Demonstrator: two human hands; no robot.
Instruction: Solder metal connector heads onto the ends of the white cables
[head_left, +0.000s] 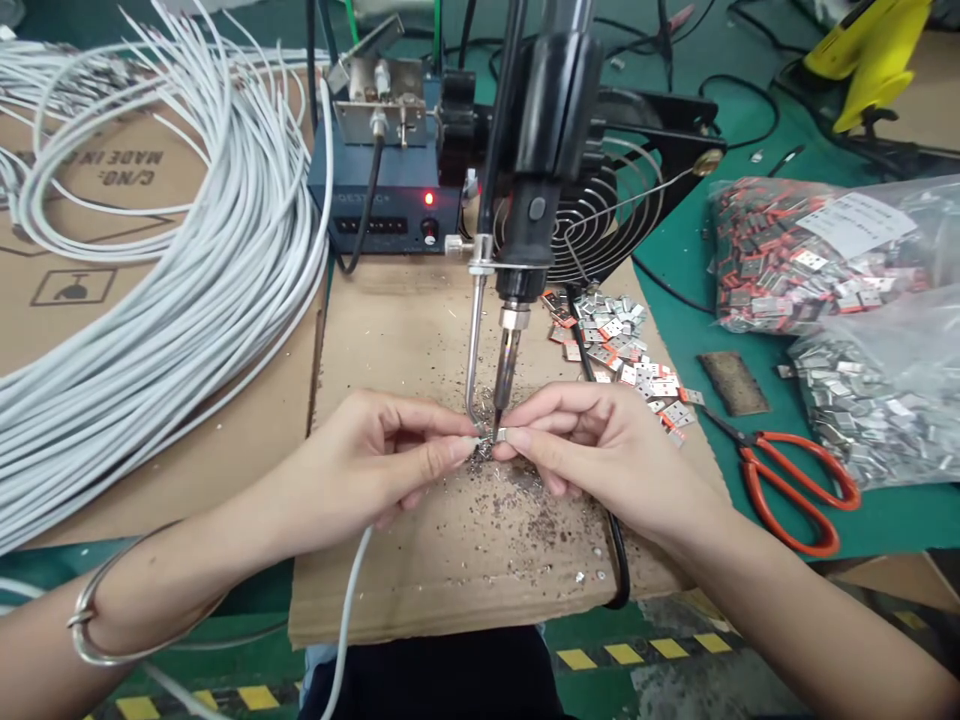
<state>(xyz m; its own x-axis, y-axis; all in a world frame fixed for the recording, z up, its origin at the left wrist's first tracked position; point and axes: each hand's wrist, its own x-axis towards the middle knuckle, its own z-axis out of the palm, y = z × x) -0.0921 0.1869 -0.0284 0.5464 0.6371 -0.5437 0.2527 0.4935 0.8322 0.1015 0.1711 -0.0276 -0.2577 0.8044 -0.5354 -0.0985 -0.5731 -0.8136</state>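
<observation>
My left hand (397,455) pinches the end of a white cable (351,600), which hangs down below the hand past the board's front edge. Opposite it, my right hand (566,435) holds a small metal connector (502,435) between thumb and forefinger. The two fingertips almost meet under the tip of a soldering iron (508,360) mounted upright. Beside the iron, a thin metal feed tube (474,345) comes down to the same spot. Where cable and connector come together is too small to make out.
Loose USB connectors (637,360) lie right of the iron on the cardboard (390,350). Orange-handled scissors (795,480), a brown sponge (733,383) and bags of connectors (817,260) are farther right. A white cable bundle (247,230) lies left; a blue controller (390,215) and fan (600,210) stand behind.
</observation>
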